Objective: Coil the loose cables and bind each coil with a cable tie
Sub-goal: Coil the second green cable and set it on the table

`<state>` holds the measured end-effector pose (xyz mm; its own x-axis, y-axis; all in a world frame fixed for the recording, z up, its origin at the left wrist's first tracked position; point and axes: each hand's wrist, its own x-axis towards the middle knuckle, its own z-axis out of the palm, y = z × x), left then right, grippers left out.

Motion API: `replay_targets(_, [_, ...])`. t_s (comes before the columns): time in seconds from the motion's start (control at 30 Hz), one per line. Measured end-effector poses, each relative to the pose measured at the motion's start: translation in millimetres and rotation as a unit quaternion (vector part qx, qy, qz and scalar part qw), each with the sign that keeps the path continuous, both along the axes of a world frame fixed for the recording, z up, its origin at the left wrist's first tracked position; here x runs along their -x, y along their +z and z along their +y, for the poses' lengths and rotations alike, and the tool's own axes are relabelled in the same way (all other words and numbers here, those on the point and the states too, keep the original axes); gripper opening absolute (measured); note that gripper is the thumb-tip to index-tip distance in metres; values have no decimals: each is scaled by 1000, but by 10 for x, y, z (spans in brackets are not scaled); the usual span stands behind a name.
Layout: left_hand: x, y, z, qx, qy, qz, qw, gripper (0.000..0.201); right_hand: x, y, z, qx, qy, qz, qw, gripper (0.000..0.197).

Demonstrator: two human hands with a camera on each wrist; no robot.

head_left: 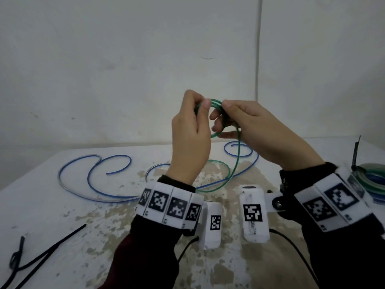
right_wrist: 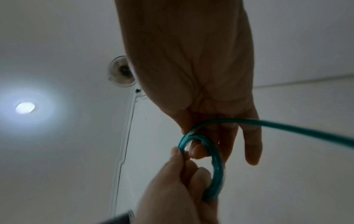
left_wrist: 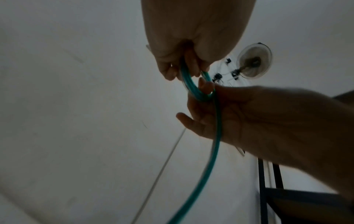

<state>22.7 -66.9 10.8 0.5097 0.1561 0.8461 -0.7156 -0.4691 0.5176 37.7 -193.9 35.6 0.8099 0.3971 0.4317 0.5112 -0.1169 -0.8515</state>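
Above the table, both hands hold up a small coil of green cable (head_left: 215,102). My left hand (head_left: 199,110) pinches the coil's left side between thumb and curled fingers. My right hand (head_left: 226,111) pinches the right side, with its other fingers inside the loop. The cable's free tail (head_left: 237,155) hangs down to the table. In the left wrist view the left hand (left_wrist: 184,71) grips the coil (left_wrist: 193,87). The right wrist view has the coil (right_wrist: 215,159) between the right hand (right_wrist: 197,136) and the left hand (right_wrist: 180,174).
A long loose blue cable (head_left: 93,185) snakes across the stained white table (head_left: 52,215). A bound coil (head_left: 373,180) with a black tie lies at the right edge. Black cable ties (head_left: 43,252) lie at the front left. A white wall stands behind.
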Motion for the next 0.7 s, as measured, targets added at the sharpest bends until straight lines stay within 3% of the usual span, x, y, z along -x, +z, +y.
replay_targets(0.1, [-22, 10, 53, 28, -69, 62, 995, 18, -12, -10, -11, -33, 20, 29, 999, 34])
replay_targets(0.23, [14, 75, 134, -32, -154, 181, 971, 16, -21, -10, -27, 60, -40, -45, 996, 34])
replay_targets(0.37, [16, 76, 156, -104, -66, 90, 988, 15, -2, -1, -1, 16, -11, -18, 1000, 33])
replay_targets(0.47, [31, 69, 96, -39, -22, 23, 999, 15, 9, 11, 9, -28, 17, 3, 999, 36])
replay_targets(0.53, [26, 75, 85, 4, -33, 25, 999, 16, 1, 16, 1, -41, 39, 11, 998, 36])
replay_targets(0.7, [60, 173, 198, -41, -176, 199, 963, 18, -9, 14, -49, -2, 36, -16, 999, 33])
